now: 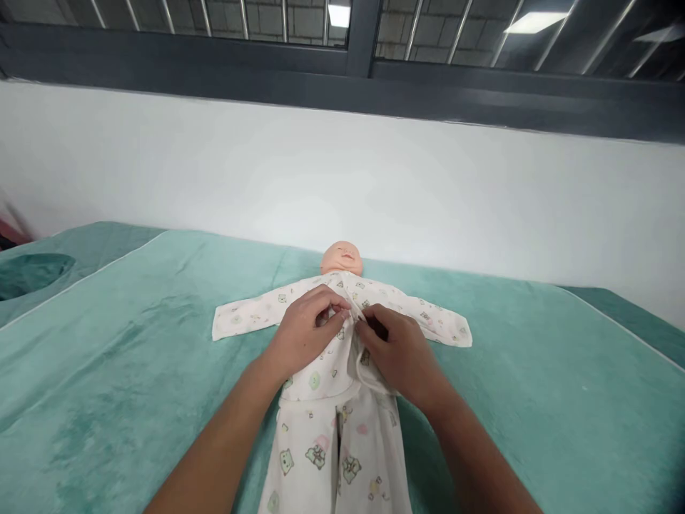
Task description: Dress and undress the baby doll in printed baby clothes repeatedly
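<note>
A baby doll (342, 258) lies on its back on a teal blanket (133, 343), head toward the wall. It wears a white sleepsuit (326, 435) printed with small bears, sleeves spread out to both sides. My left hand (305, 332) rests on the doll's chest, fingers pinched on the left front edge of the sleepsuit. My right hand (399, 353) is beside it, fingers curled and pinching the right front edge. The two hands almost touch at the middle of the chest.
The blanket covers a wide flat surface against a white wall (374, 185), with a dark window frame (364, 78) above. A dark teal cloth (29, 275) lies at the far left edge.
</note>
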The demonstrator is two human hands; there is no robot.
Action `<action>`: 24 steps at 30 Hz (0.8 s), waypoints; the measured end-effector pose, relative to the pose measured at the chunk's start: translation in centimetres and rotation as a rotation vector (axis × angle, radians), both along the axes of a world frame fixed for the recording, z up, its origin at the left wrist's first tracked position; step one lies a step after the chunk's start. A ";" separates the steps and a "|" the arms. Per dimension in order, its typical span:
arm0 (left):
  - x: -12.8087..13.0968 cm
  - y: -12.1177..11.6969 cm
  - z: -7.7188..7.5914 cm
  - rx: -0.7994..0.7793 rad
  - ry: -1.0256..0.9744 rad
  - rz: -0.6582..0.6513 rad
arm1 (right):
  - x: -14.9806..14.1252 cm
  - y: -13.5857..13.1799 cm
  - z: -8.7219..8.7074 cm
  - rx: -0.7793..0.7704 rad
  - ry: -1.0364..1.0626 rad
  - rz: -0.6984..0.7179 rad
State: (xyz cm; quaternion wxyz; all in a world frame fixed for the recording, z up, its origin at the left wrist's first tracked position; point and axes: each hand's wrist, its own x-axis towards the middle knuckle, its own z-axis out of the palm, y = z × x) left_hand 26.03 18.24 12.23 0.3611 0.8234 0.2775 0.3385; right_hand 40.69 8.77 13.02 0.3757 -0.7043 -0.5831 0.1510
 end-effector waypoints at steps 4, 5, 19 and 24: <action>0.1 -0.3 0.0 0.027 0.083 -0.043 | 1.1 -0.4 -1.3 -0.009 0.500 0.033; 0.2 -0.4 0.0 0.040 0.094 -0.040 | 1.3 -0.5 -1.6 -0.004 0.581 0.042; 0.0 -1.7 1.2 -0.386 -0.105 -0.060 | 0.5 -0.6 -2.3 0.184 0.638 0.030; 0.2 -1.6 1.0 -0.437 -0.144 -0.027 | 0.3 -0.6 -2.3 0.210 0.687 0.010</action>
